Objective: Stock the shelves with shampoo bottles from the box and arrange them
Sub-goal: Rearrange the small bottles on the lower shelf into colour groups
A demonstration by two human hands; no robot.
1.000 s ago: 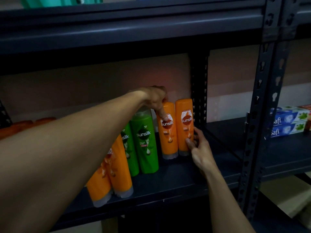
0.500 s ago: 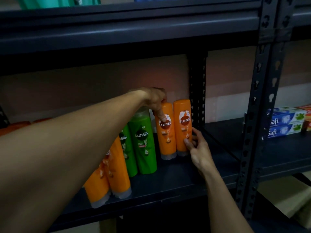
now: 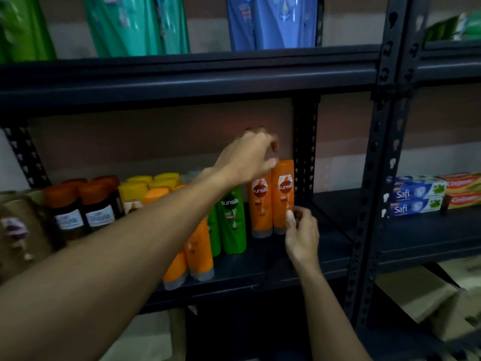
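Two orange Sunsilk shampoo bottles stand upright side by side at the back right of the dark shelf (image 3: 260, 272): the left one (image 3: 260, 207) and the right one (image 3: 282, 196). My left hand (image 3: 247, 157) hovers just above their tops, fingers loosely curled and holding nothing. My right hand (image 3: 302, 235) pinches the lower right edge of the right orange bottle, with its thumb on the front. A green Sunsilk bottle (image 3: 231, 220) stands left of them. More orange bottles (image 3: 200, 251) lean near the shelf's front edge, partly hidden by my left forearm.
Dark brown bottles (image 3: 96, 204) and yellow-capped bottles (image 3: 135, 194) fill the shelf's left part. Teal bottles (image 3: 135, 24) and blue bottles (image 3: 270, 19) stand on the shelf above. A perforated post (image 3: 374, 178) divides off the right bay with toothpaste boxes (image 3: 413, 196). A cardboard box (image 3: 429, 295) sits below.
My left hand has lifted off the top of the left orange bottle. My right hand shifted slightly, its thumb now on the right bottle's front. The view tilted up, showing the upper shelf.
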